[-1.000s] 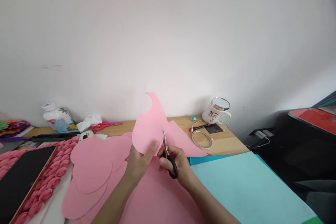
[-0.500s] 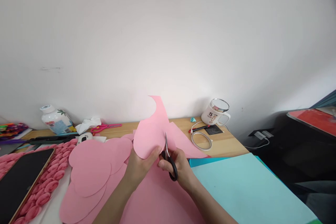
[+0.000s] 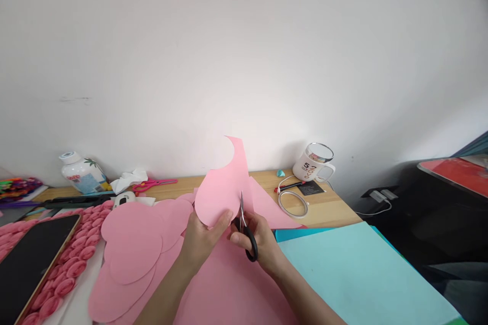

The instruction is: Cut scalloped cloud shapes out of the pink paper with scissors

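Observation:
A piece of pink paper with a curved cut edge stands up from my left hand, which pinches its lower edge between thumb and fingers. My right hand grips black-handled scissors. Their blades lie against the right part of the paper, just right of my left thumb. Rounded pink paper cutouts lie in an overlapping pile to the left. Under my hands spreads a larger pink sheet, and another pink paper piece lies behind my right hand.
Light blue paper covers the right front. A white mug, a coiled cable and a black card sit at the back right. Pink scissors, a white bottle and a phone are on the left.
The upright pink paper has turned slightly, its top tip swinging to the right. Both hands keep their hold in nearly the same place.

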`<state>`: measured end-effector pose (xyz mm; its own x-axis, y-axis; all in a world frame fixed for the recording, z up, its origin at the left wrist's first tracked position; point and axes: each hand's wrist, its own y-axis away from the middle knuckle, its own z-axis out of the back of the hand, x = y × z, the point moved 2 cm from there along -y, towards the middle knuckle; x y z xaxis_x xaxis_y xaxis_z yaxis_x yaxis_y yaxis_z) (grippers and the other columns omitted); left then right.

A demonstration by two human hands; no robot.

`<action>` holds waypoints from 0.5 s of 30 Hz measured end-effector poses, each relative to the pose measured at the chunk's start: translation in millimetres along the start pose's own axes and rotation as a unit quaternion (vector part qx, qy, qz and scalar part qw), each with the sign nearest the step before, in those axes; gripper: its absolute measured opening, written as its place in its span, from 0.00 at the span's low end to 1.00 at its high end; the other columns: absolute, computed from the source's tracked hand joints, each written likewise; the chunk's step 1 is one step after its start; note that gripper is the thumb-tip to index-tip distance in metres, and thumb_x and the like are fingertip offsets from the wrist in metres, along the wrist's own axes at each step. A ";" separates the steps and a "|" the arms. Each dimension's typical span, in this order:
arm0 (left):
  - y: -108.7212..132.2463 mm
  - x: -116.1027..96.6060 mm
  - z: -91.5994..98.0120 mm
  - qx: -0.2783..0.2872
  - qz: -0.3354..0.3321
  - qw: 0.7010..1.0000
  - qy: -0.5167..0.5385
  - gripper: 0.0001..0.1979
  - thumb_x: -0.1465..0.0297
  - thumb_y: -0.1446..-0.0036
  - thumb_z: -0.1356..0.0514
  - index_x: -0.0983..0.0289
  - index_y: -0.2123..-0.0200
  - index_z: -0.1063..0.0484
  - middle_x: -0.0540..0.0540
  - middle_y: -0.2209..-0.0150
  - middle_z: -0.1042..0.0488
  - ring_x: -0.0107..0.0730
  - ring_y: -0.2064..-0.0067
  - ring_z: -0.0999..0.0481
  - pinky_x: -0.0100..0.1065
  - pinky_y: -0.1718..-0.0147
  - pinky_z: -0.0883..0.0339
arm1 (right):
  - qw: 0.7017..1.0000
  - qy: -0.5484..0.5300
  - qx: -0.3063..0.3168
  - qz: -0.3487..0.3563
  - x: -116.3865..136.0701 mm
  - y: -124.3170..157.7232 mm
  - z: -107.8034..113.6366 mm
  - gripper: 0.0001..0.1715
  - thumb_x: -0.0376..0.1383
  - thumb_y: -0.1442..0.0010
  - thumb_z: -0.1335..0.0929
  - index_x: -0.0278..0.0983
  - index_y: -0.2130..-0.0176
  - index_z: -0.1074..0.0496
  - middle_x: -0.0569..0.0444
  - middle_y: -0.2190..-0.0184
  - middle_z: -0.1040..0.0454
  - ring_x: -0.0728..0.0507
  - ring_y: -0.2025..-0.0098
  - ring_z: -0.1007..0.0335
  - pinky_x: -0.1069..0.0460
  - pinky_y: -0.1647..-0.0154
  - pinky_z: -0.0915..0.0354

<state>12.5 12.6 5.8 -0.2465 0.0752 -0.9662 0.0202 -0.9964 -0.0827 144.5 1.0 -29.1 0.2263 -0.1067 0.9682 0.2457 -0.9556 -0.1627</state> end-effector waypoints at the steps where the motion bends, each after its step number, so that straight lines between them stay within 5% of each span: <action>1: 0.1 0.0 -0.2 -0.002 0.001 1.000 -0.003 0.15 0.61 0.56 0.38 0.66 0.68 0.27 0.56 0.72 0.22 0.41 0.67 0.23 0.34 0.72 0.29 | 1.000 0.000 0.003 0.002 0.2 -0.1 0.1 0.23 0.47 0.57 0.26 0.36 0.72 0.38 0.62 0.80 0.46 0.52 0.78 0.55 0.55 0.78 0.55; 15: 0.1 -1.6 -0.5 0.009 -0.009 1.000 0.012 0.19 0.62 0.56 0.38 0.66 0.60 0.28 0.58 0.67 0.21 0.44 0.63 0.23 0.37 0.67 0.28 | 1.000 0.021 0.008 0.003 -1.4 -0.1 0.6 0.24 0.49 0.57 0.27 0.37 0.72 0.39 0.61 0.79 0.45 0.51 0.77 0.53 0.54 0.77 0.53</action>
<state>13.4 12.4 7.3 -0.2230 0.0945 -0.9702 -0.0019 -0.9953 -0.0965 144.8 1.5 -30.6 0.1884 -0.1237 0.9743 0.2605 -0.9502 -0.1710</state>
